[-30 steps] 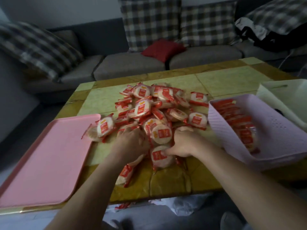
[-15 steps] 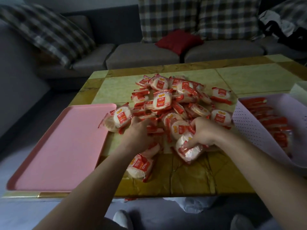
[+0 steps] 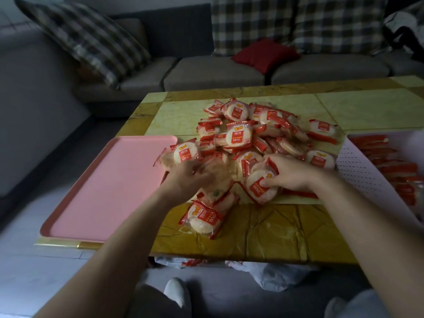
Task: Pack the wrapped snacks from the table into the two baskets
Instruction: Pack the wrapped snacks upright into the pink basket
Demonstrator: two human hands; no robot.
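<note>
A wrapped snack (image 3: 260, 188) is pinched at the near edge of the pile (image 3: 250, 134) by the curled fingers (image 3: 267, 183) of the right hand (image 3: 291, 174); the left hand (image 3: 187, 179) is laid on blurred packets (image 3: 214, 171) beside the pink tray (image 3: 110, 187), and its grip cannot be told; further snacks (image 3: 390, 166) are lined up in the lilac basket (image 3: 358, 171) on the worktop (image 3: 275, 232).

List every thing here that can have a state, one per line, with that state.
left hand, in the pile, blurred; grip unclear
right hand, grips a wrapped snack
snack pile, heaped loose on the table
pink tray, no snacks inside
white basket, partly filled with rows of snacks
</note>
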